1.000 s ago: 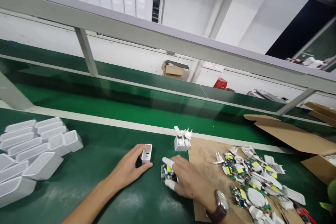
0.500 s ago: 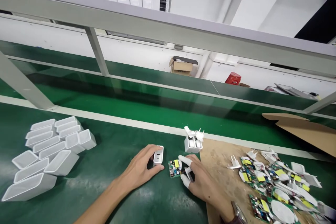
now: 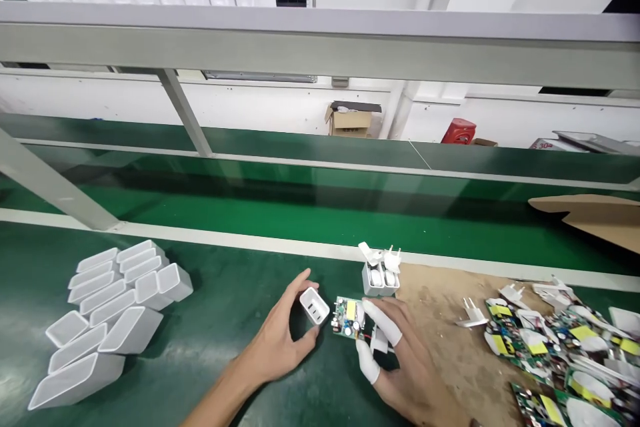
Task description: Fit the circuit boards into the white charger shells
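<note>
Between the thumb and fingers of my left hand (image 3: 283,337) is a white charger housing (image 3: 315,307), its open end tipped toward me and slots showing inside. My right hand (image 3: 400,353), with white covers on the thumb and a finger, pinches a small green circuit board (image 3: 347,317) by its right edge. The board carries a yellow label and small components, and a white plug piece (image 3: 379,340) hangs beside it under the fingers. Housing and board are a short gap apart, just above the green table.
Several empty white housings (image 3: 105,313) stand grouped at the left. Two filled housings (image 3: 381,278) with plug pieces on top stand behind my right hand. At the right, brown cardboard (image 3: 440,347) bears a pile of circuit boards (image 3: 565,347). A metal frame post (image 3: 60,180) rises at left.
The housing in my left hand has turned, its opening now angled toward the board. My right hand has lifted the board and brought it level beside the housing. The view has tilted.
</note>
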`<act>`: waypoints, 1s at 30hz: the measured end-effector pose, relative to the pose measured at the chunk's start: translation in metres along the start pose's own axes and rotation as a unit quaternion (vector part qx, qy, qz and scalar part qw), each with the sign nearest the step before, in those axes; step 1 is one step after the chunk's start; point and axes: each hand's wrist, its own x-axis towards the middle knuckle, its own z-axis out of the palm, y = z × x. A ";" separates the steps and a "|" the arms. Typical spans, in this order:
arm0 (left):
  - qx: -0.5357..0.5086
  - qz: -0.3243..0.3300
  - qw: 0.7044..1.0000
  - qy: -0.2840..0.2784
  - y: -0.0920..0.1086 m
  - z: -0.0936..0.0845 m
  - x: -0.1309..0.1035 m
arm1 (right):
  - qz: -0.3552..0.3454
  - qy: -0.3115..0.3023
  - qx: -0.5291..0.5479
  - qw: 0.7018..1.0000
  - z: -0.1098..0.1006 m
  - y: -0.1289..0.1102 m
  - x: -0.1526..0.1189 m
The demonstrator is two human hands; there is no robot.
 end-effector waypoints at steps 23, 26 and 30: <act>0.012 0.077 0.997 0.010 0.003 0.001 -0.006 | -0.121 0.005 -0.102 0.987 0.009 -0.012 0.013; 0.018 0.081 0.997 0.002 0.000 0.004 -0.005 | -0.124 0.013 -0.119 0.985 0.009 -0.014 0.014; 0.025 0.090 0.996 -0.004 0.002 0.005 -0.004 | -0.129 0.022 -0.152 0.980 0.008 -0.018 0.015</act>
